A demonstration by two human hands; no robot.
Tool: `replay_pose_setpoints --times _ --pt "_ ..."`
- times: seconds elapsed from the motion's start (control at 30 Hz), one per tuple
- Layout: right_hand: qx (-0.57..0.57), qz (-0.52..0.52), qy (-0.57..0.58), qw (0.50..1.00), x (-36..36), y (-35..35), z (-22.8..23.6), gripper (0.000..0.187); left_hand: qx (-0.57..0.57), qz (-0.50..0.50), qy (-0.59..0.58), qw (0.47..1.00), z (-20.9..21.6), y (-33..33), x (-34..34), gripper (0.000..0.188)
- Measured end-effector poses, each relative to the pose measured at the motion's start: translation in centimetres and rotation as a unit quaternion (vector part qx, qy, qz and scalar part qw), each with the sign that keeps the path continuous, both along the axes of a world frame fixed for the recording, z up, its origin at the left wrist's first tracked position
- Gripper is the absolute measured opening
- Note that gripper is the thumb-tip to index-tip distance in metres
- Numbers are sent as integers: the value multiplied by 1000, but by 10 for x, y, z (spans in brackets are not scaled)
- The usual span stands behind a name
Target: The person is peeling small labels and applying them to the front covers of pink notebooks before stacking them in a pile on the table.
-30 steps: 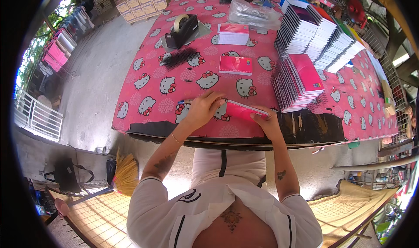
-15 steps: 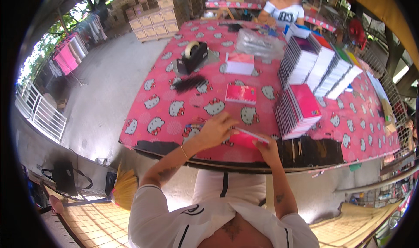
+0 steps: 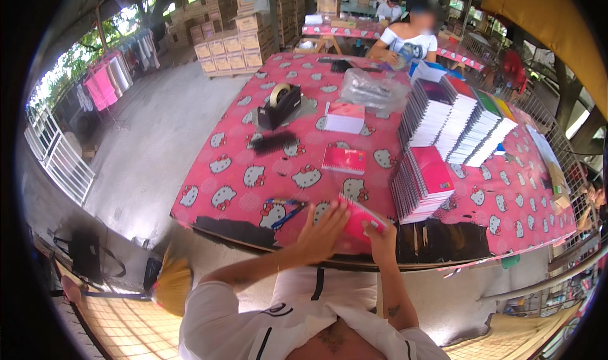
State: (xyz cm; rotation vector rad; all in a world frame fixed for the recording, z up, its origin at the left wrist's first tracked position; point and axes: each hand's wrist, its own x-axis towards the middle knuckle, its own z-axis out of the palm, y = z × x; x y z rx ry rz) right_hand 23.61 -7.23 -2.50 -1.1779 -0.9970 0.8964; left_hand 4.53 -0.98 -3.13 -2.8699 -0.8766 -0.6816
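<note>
Pink notebook [image 3: 360,218] in closed grip of right hand [image 3: 382,239], left hand [image 3: 322,234] now straighter-fingered against it

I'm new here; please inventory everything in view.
Held notebook: one, pink, between hands
Loose notebook: one, pink, mid table
Notebook stacks: several, multicoloured, table right
Paper block: one, pinkish, mid table
Tape dispenser: one, black, table left
Plastic: one heap, clear, far side
Table: one, pink, centre
Cartons: many, brown, back left
People: at least two, white tops, back
Broom: one, yellow, lower left
Left hand: one, bare, at notebook
Right hand: one, bare, at notebook
</note>
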Motion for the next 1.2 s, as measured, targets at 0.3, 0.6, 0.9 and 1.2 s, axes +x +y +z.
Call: replay_pose_setpoints --times 0.3,0.6,0.9,1.2 --pt "2 8 9 1000 -4 -6 2 32 8 20 36 999 22 -1 0 84" --pt "51 -4 -168 984 -6 -5 1 27 25 25 -35 999 27 11 13 82" --pt "100 -27 -166 981 -7 -6 -7 34 22 4 -37 999 36 14 37 83" --pt "-73 78 -71 992 -22 5 -27 32 6 -8 16 1000 45 18 37 82"
